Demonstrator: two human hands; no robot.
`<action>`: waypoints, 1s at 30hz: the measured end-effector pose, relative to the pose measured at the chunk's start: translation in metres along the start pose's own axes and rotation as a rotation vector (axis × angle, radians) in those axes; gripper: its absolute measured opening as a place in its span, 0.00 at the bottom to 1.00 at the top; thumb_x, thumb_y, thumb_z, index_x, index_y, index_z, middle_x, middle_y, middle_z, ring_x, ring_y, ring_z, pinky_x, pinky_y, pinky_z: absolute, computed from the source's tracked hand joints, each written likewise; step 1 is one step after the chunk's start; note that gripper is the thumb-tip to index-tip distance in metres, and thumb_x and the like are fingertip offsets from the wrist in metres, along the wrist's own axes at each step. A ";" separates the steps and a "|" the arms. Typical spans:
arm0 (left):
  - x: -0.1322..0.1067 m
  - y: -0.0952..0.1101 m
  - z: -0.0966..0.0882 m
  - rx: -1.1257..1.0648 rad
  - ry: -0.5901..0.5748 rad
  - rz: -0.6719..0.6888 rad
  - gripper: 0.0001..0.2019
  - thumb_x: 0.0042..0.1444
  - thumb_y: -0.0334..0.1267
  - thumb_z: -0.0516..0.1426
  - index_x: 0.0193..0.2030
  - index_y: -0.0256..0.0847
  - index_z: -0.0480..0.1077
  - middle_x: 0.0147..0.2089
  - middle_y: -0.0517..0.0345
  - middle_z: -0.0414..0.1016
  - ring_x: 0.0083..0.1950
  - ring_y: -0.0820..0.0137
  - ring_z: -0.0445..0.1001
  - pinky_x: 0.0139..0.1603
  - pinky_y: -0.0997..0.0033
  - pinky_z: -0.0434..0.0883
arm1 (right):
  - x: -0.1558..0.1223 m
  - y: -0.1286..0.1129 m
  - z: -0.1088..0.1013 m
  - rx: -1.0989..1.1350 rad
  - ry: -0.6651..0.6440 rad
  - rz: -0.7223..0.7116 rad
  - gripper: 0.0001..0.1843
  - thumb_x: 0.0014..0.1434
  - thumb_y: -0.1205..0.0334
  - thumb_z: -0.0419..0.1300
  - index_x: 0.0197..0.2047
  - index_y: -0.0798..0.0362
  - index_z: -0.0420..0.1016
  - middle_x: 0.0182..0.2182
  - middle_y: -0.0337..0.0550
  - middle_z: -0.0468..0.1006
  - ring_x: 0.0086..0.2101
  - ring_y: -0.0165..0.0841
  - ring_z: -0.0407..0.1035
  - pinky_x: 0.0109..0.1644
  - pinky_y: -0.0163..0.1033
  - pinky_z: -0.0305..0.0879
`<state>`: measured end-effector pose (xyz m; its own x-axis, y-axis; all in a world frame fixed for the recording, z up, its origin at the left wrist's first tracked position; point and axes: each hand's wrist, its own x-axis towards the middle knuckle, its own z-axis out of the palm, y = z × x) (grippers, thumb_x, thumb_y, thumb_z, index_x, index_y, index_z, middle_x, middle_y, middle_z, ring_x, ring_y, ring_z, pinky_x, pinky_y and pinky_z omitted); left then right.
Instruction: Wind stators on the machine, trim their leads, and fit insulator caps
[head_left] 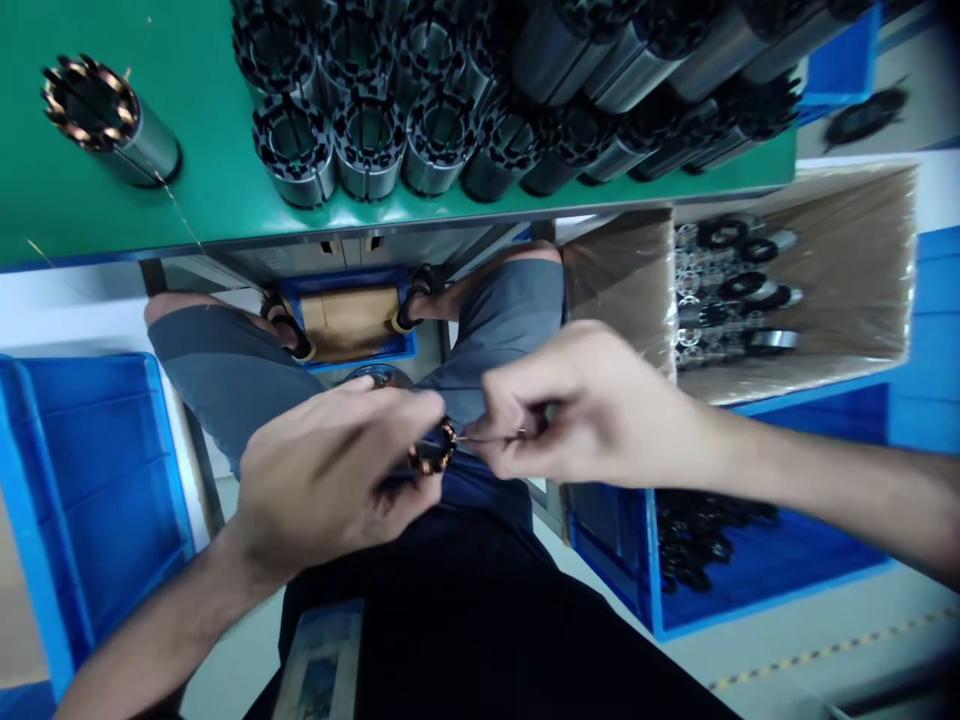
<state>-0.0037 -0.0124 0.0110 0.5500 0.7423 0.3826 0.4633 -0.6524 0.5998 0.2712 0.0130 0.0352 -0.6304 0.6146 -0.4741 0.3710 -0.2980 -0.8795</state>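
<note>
Above my lap, my left hand (pixel 341 465) is wrapped round a motor stator (pixel 435 455), its end ring of copper windings and black plastic facing right. Most of the stator's body is hidden behind the fingers. My right hand (pixel 566 415) is closed in a pinch just to the right of that ring. A thin copper wire (pixel 491 438) runs from the ring into the pinched fingers. Whether a tool is also in this hand I cannot tell.
Several stators without visible copper (pixel 367 145) stand in rows on the green table (pixel 202 200). One copper-wound stator (pixel 112 120) stands apart at the left. A lined carton (pixel 832 290) of metal parts and a blue bin (pixel 795 590) with black pieces are at right; a blue crate (pixel 97 500) is left.
</note>
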 end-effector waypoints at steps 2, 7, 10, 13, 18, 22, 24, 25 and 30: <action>0.002 0.002 0.000 -0.216 -0.107 -0.246 0.13 0.69 0.37 0.72 0.58 0.45 0.84 0.49 0.60 0.95 0.44 0.66 0.95 0.50 0.73 0.92 | -0.006 -0.009 -0.004 -0.253 0.124 -0.148 0.33 0.77 0.41 0.73 0.25 0.47 0.71 0.24 0.36 0.71 0.23 0.27 0.61 0.25 0.37 0.59; -0.006 -0.001 -0.001 -0.247 -0.012 -0.204 0.15 0.72 0.33 0.74 0.62 0.50 0.85 0.62 0.57 0.94 0.59 0.63 0.95 0.64 0.67 0.91 | -0.010 -0.014 -0.027 -0.073 0.116 -0.119 0.26 0.62 0.45 0.87 0.30 0.48 0.78 0.37 0.40 0.84 0.33 0.29 0.75 0.32 0.33 0.75; -0.009 -0.004 -0.001 -0.121 0.109 -0.024 0.15 0.71 0.29 0.73 0.57 0.55 0.86 0.63 0.62 0.93 0.58 0.63 0.95 0.66 0.62 0.93 | -0.002 -0.003 -0.025 0.344 -0.121 0.165 0.29 0.65 0.35 0.84 0.39 0.52 0.84 0.41 0.44 0.88 0.32 0.30 0.80 0.29 0.32 0.78; -0.005 -0.002 -0.002 -0.036 0.130 0.098 0.17 0.70 0.25 0.70 0.54 0.58 0.86 0.56 0.69 0.94 0.53 0.65 0.96 0.67 0.62 0.94 | 0.003 0.005 -0.011 0.436 -0.288 0.294 0.31 0.71 0.30 0.77 0.41 0.52 0.82 0.28 0.36 0.83 0.20 0.26 0.71 0.21 0.31 0.68; -0.001 0.006 -0.005 -0.096 -0.061 -0.179 0.14 0.68 0.35 0.71 0.59 0.49 0.83 0.52 0.59 0.94 0.47 0.64 0.95 0.51 0.69 0.92 | -0.010 -0.006 -0.002 -0.040 0.014 -0.038 0.27 0.78 0.44 0.75 0.29 0.46 0.75 0.24 0.34 0.73 0.22 0.26 0.62 0.23 0.34 0.61; -0.008 0.005 -0.006 -0.263 -0.085 -0.279 0.16 0.69 0.33 0.71 0.61 0.47 0.82 0.56 0.57 0.93 0.53 0.66 0.94 0.59 0.72 0.89 | -0.019 -0.012 -0.018 -0.180 0.136 -0.142 0.20 0.65 0.48 0.87 0.34 0.47 0.84 0.32 0.38 0.81 0.31 0.30 0.73 0.29 0.32 0.70; -0.012 0.002 -0.005 -0.190 -0.013 -0.163 0.15 0.71 0.31 0.72 0.61 0.49 0.82 0.61 0.56 0.93 0.58 0.64 0.94 0.62 0.69 0.90 | -0.015 -0.008 -0.022 -0.006 0.042 -0.049 0.23 0.61 0.43 0.89 0.44 0.49 0.89 0.37 0.40 0.85 0.35 0.31 0.80 0.31 0.30 0.76; -0.013 0.001 -0.004 -0.157 0.019 -0.111 0.14 0.71 0.31 0.72 0.59 0.51 0.83 0.61 0.57 0.93 0.58 0.64 0.94 0.62 0.68 0.90 | -0.012 -0.005 -0.022 0.139 -0.045 0.044 0.26 0.62 0.40 0.88 0.47 0.51 0.89 0.38 0.41 0.86 0.34 0.31 0.81 0.30 0.30 0.77; -0.012 0.000 0.005 -0.031 0.141 -0.006 0.09 0.73 0.30 0.70 0.55 0.48 0.83 0.52 0.63 0.93 0.49 0.70 0.94 0.69 0.69 0.89 | 0.007 0.004 -0.003 0.471 -0.252 0.273 0.25 0.69 0.39 0.81 0.39 0.51 0.80 0.27 0.35 0.83 0.18 0.25 0.68 0.20 0.31 0.63</action>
<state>-0.0071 -0.0218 0.0032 0.4433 0.7616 0.4727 0.4435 -0.6447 0.6227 0.2701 0.0183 0.0280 -0.7182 0.2954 -0.6300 0.2367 -0.7477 -0.6205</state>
